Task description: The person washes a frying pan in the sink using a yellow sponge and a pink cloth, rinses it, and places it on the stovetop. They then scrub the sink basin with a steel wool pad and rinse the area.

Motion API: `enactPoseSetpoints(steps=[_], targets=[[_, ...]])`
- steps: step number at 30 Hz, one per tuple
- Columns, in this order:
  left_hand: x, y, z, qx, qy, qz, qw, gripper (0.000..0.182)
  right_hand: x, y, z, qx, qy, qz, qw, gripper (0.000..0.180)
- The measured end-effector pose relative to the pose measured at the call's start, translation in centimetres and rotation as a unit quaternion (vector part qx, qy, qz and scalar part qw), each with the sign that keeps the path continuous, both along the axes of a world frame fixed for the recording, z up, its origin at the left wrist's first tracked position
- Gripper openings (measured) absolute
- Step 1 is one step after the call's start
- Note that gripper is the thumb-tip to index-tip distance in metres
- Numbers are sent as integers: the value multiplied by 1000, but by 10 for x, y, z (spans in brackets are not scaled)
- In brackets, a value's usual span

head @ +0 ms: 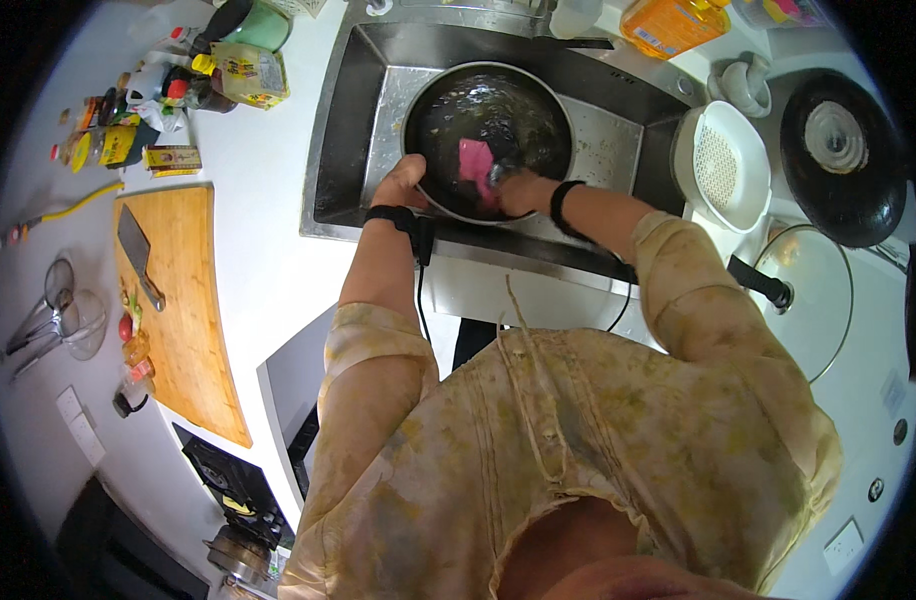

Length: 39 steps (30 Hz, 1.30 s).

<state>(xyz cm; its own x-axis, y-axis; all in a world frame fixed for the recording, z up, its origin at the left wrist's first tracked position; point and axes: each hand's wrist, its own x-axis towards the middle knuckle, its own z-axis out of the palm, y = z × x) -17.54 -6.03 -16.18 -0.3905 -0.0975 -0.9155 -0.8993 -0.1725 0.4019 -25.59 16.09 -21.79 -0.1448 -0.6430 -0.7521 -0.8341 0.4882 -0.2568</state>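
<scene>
A dark wok (441, 124) with wet, shiny insides rests in the stainless steel sink (390, 94). At its near left rim, my left hand (402, 181) grips the edge, thumb on top. My right hand (519, 193) reaches over the near rim and presses a pink cloth (475, 159) against the inside of the wok. Water glistens around the fingers, and the fingertips are partly hidden. Black bands circle both of my wrists.
Left of the sink, a cleaver (137, 244) lies on a wooden cutting board (184, 322). Sauce bottles (195, 94) crowd the back left. On the right stand a white colander (728, 169), a black pan (840, 202) and a glass lid (810, 300). An orange bottle (672, 28) stands behind.
</scene>
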Motion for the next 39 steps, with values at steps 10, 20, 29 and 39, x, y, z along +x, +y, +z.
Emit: enactPoseSetpoints(steps=[10, 20, 29, 39], targets=[[7, -4, -22, -32, 93, -103, 990, 47, -48, -8, -7, -25, 81, -59, 995, 49], [13, -1, -1, -28, 19, 63, 997, 48, -57, -64, -20, -151, 92, -164, 970, 38], [9, -4, -10, -14, 70, 154, 985, 37, -82, -119, 6, -276, -137, -490, 816, 55], [3, -14, -1, 18, 59, 194, 979, 36, 6, -135, 17, -510, -87, -201, 832, 46]])
